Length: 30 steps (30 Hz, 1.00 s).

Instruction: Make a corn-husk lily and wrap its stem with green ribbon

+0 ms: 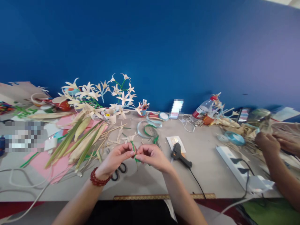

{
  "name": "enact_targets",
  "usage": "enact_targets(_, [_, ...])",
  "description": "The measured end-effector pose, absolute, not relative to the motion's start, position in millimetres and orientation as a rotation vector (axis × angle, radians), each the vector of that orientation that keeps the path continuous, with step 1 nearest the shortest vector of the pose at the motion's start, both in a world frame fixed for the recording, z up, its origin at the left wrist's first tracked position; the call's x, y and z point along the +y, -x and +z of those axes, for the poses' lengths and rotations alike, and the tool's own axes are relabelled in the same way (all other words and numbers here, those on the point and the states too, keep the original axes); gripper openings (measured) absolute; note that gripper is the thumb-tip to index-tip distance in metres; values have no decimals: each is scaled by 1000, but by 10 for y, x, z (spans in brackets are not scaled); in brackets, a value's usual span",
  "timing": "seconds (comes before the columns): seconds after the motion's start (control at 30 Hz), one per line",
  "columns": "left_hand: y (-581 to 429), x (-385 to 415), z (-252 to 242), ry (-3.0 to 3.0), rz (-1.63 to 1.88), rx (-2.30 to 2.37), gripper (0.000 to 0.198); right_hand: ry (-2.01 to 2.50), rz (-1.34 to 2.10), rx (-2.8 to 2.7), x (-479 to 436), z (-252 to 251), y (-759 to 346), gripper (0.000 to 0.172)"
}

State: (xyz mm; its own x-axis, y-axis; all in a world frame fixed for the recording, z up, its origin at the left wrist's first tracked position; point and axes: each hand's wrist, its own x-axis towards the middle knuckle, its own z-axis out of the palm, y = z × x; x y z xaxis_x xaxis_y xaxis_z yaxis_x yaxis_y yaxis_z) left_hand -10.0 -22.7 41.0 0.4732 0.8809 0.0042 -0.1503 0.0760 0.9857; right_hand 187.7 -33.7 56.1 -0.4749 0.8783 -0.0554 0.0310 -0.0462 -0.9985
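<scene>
Between the fingertips of my left hand (120,157) is the green-wrapped stem (132,145) of a pale handmade flower (129,137). The flower points up and away from me. My right hand (152,157) pinches a narrow green strip (137,160) at the stem's lower part, close against the left fingers. Its exact contact with the stem is partly hidden by the fingers. Black-handled scissors (119,172) lie under my left wrist, which wears a red bead bracelet (98,178). Beyond the hands, a loose green ribbon (152,130) curls on the table.
A black glue gun (180,156) rests on a white packet (175,141) to the right. Corn husks (81,143) and a cluster of pale flowers (90,92) fill the left. A power strip (236,168) lies near a co-worker's hands (268,143). A wooden ruler (140,197) lines the front edge.
</scene>
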Motion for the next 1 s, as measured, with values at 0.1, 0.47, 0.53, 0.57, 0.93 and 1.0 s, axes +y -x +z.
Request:
enact_targets(0.1, [97, -221, 438, -1252, 900, 724, 18, 1001, 1506, -1615, -343, 578, -1871, 26])
enact_targets(0.47, [112, -272, 612, -1290, 851, 832, 20, 1081, 1180, -1807, -412, 715, -1833, 16])
enact_targets(0.53, [109, -298, 650, -1305, 867, 823, 20, 1059, 1101, -1855, -425, 724, -1837, 15])
enact_targets(0.57, [111, -308, 660, -1319, 881, 819, 19, 1050, 1068, -1875, -431, 725, -1837, 14])
enact_targets(0.93, [138, -339, 523, -1548, 1159, 947, 10, 1033, 440, -2066, -531, 754, -1804, 11])
enact_targets(1.0, [127, -341, 523, -1562, 1246, 970, 7, 990, 248, -2054, -578, 737, -1798, 8])
